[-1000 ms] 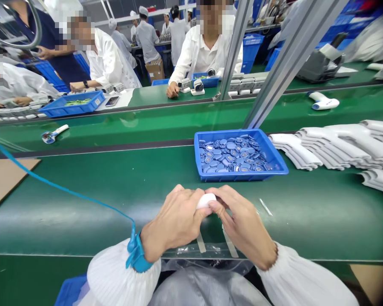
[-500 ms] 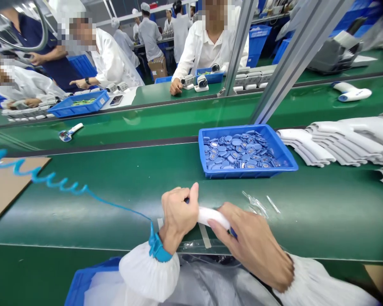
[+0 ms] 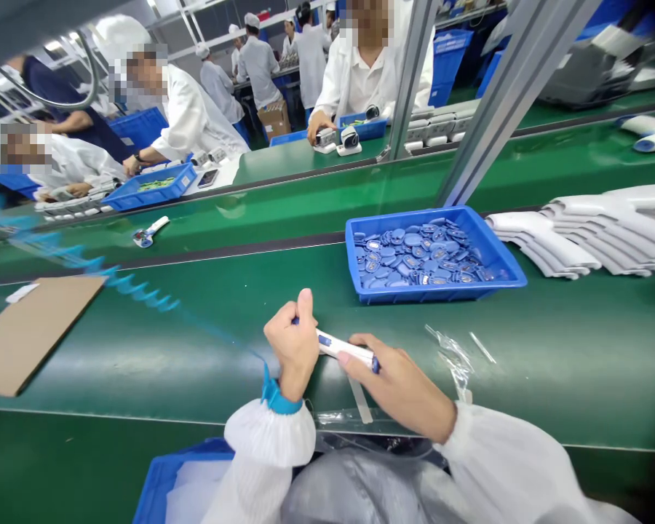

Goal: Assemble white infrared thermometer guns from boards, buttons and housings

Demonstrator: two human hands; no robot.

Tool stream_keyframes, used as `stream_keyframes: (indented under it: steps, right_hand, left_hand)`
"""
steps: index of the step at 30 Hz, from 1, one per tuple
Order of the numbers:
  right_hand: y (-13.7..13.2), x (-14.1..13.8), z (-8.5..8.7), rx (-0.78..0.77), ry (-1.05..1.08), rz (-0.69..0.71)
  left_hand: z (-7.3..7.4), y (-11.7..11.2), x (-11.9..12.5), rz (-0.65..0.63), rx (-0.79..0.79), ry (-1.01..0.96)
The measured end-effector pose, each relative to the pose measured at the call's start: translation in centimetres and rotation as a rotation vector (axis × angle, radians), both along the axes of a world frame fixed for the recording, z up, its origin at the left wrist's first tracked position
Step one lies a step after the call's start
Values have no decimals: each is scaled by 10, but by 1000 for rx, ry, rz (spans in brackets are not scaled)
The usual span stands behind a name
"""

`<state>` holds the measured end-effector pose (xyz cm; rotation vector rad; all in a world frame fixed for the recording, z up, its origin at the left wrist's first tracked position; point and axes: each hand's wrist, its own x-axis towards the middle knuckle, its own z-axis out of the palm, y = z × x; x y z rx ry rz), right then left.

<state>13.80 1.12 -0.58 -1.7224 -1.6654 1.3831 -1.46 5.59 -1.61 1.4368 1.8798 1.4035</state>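
Observation:
Between both hands is a white-and-blue handheld device [image 3: 341, 348], shaped like a thermometer gun. My left hand [image 3: 293, 338] is wrapped round its left end, thumb up, hiding most of that part. My right hand [image 3: 398, 378] pinches the other end of the white handle between thumb and fingers, by a blue tip. A blue button area shows on the handle's upper face. Round my left wrist sits a blue strap [image 3: 282, 399] with a coiled blue cord [image 3: 136, 287] running off to the left.
Beyond my hands stands a blue tray [image 3: 437, 291] of small blue oval parts. White shells [image 3: 546, 240] lie stacked right of it. Clear plastic scraps [image 3: 453, 353] lie at right, a brown board [image 3: 38, 335] at left. A metal post [image 3: 502, 102] rises ahead; co-workers sit across.
Both hands have shifted slightly left and up with the device. It has turned, so a face with a blue button shows where plain white showed before.

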Motion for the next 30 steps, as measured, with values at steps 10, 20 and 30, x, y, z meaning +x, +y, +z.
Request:
stream_keyframes:
  steps: [10, 20, 30]
  right_hand:
    - [0, -27, -11, 346, -416, 230]
    - [-5, 13, -24, 543, -325, -95]
    - [-23, 34, -66, 670, -227, -165]
  left_hand:
    - [0, 37, 2, -114, -14, 275]
    - [3, 31, -70, -419, -201, 400]
    - [49, 115, -150, -113, -450, 68]
